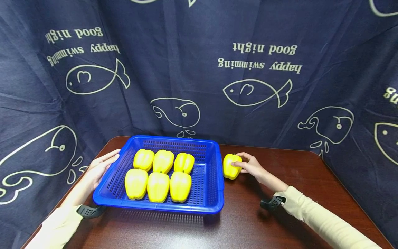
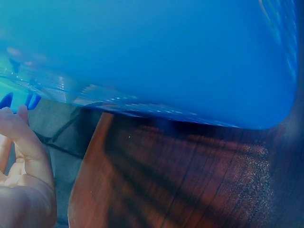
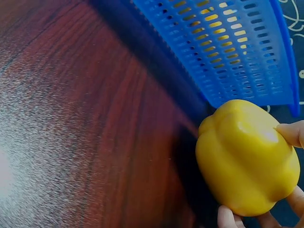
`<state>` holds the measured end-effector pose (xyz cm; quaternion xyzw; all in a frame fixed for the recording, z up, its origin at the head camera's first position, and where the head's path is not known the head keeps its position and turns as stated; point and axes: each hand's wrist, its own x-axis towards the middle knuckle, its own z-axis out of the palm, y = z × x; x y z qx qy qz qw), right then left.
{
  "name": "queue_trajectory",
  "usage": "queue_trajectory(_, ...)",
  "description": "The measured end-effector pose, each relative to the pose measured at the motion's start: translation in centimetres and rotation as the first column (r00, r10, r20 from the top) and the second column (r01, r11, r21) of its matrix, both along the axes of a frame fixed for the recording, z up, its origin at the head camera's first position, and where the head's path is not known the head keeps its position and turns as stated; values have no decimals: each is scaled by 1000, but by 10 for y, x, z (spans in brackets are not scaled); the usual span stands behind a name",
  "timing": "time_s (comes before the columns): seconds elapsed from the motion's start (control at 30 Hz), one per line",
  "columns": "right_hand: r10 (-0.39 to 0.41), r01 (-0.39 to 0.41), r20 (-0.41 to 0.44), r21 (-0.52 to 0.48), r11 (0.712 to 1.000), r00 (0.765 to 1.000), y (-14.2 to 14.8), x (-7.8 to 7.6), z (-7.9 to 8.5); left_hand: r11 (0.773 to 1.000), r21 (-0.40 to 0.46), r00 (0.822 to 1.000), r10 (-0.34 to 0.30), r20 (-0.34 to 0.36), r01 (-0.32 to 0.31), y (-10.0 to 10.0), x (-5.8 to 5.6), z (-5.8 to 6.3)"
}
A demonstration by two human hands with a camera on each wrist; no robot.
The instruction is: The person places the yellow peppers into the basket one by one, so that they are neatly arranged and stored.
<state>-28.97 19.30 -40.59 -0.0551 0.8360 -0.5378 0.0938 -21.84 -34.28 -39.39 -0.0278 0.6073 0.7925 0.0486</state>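
Six yellow bell peppers lie in two rows inside a blue plastic basket [image 1: 158, 206], among them a front-left bell pepper [image 1: 136, 184]. At the basket's left rim, my left hand [image 1: 101, 166] holds on by the fingers; the left wrist view shows its bent fingers [image 2: 29, 151] at the blue edge. My right hand [image 1: 250, 166] grips another yellow bell pepper [image 1: 229, 166] just outside the basket's right wall. In the right wrist view, thumb and fingers are around this bell pepper [image 3: 244, 159], close to the slotted basket wall [image 3: 228, 52].
The basket stands over a brown wooden table [image 1: 248, 221], its front edge casting a shadow below. A dark blue curtain [image 1: 199, 69] with fish and whale drawings hangs behind and at both sides. Inside the basket, a strip of bare floor [image 1: 199, 180] shows right of the peppers.
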Motion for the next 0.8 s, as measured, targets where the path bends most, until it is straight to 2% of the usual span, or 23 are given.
queue_trajectory(0.53,-33,35,-75,30,999,997,4,-3,36,1000,19,1000,-8,-12,9,1,1,2)
queue_trajectory(0.8,-11,12,-129,10,1000,992,1,-1,54,1000,16,1000,-10,3,10,2,2,3)
